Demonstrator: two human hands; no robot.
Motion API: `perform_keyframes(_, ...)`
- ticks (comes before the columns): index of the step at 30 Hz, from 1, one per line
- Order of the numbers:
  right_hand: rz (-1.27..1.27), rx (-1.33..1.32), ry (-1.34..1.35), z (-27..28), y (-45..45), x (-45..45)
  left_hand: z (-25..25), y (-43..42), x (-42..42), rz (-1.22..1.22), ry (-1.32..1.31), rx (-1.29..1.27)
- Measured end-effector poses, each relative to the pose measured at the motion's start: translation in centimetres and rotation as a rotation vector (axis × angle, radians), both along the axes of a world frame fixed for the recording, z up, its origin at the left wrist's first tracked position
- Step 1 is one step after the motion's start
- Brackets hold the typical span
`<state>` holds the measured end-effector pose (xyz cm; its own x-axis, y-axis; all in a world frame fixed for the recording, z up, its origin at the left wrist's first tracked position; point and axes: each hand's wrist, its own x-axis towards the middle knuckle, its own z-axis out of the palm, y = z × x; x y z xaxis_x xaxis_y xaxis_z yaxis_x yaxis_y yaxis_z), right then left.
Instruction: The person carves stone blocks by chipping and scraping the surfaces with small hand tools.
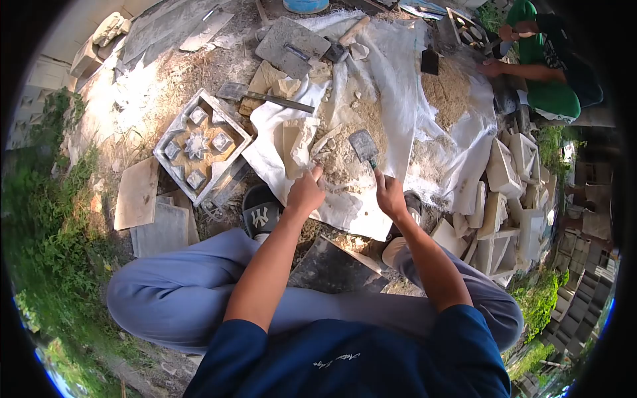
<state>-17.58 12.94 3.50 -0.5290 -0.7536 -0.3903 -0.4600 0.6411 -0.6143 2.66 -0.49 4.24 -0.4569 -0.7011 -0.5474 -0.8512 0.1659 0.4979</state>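
Right hand (390,197) grips trowel (363,144) above sand (361,113), in from sheet's (358,222) near edge; left hand (306,192) at block (292,142) toward left edge, finger grip unclear. Best brace block, angle trowel flat.

One head-worn camera looked forward and steeply down.
It sat just above the wearer's blue shirt (352,371), so that the shirt and the grey trousers (172,285) filled the near part of its wide, rounded view. The left hand (306,192) and right hand (390,195), a little farther off, fell close to the middle; beyond them a white sheet (397,99) ran toward the far side. Another person (561,98) showed small at the far right, and the frame darkened along its curved left and right edges.
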Motion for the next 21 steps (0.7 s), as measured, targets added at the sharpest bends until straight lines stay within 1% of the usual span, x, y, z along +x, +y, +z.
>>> perform_keyframes(1,-0.047,-0.116,0.029,-0.9,0.5,0.6,-0.1,0.2,0.2,-0.01,0.039,-0.023)
perform_keyframes(2,0.009,0.017,0.031,-2.3,1.0,0.6,0.0,0.3,0.1,0.075,0.038,0.0)
perform_keyframes(3,0.056,0.291,0.053,-4.9,1.2,0.1,0.1,0.4,0.0,0.077,0.045,-0.004)
perform_keyframes(4,0.057,0.293,0.046,-5.8,1.4,-0.3,-0.1,0.5,-0.1,0.069,0.036,-0.015)
perform_keyframes(5,0.047,0.288,0.034,-6.1,1.0,-0.5,-0.4,0.2,0.0,0.05,0.025,-0.034)
perform_keyframes(6,0.07,0.283,-0.004,-5.3,0.1,-1.3,-1.2,0.2,0.1,-0.023,0.069,-0.117)
perform_keyframes(7,0.099,0.301,-0.051,-4.1,0.2,-1.7,-0.7,0.4,0.3,-0.022,0.067,-0.11)
perform_keyframes(9,0.14,0.264,-0.067,-2.0,0.0,-2.6,0.1,0.1,0.0,0.0,-0.016,-0.004)
perform_keyframes(11,0.173,0.007,-0.006,-0.4,0.4,-2.7,0.1,0.0,0.0,0.008,-0.012,0.009)
perform_keyframes(12,0.103,-0.053,-0.034,0.2,0.4,-2.3,0.0,0.2,0.0,0.017,-0.013,0.018)
perform_keyframes(13,0.107,-0.045,-0.035,-0.4,0.5,-1.7,-0.1,0.2,0.0,0.021,-0.014,0.025)
perform_keyframes(15,0.07,-0.286,-0.031,-1.3,0.6,-0.7,-0.1,0.1,0.0,0.028,0.001,0.001)
perform_keyframes(16,0.019,-0.078,-0.074,-1.3,0.5,-0.9,-0.1,0.0,0.0,0.03,0.001,-0.003)
perform_keyframes(18,0.012,-0.059,-0.064,-1.6,0.4,-1.0,0.4,-0.2,-0.5,0.053,-0.038,-0.082)
perform_keyframes(19,0.003,-0.031,-0.057,-1.9,0.5,-1.0,0.8,-0.3,-0.9,0.051,-0.042,-0.081)
perform_keyframes(21,-0.017,-0.017,-0.059,-2.1,0.3,-0.8,1.5,-0.4,-1.5,0.06,0.02,-0.144)
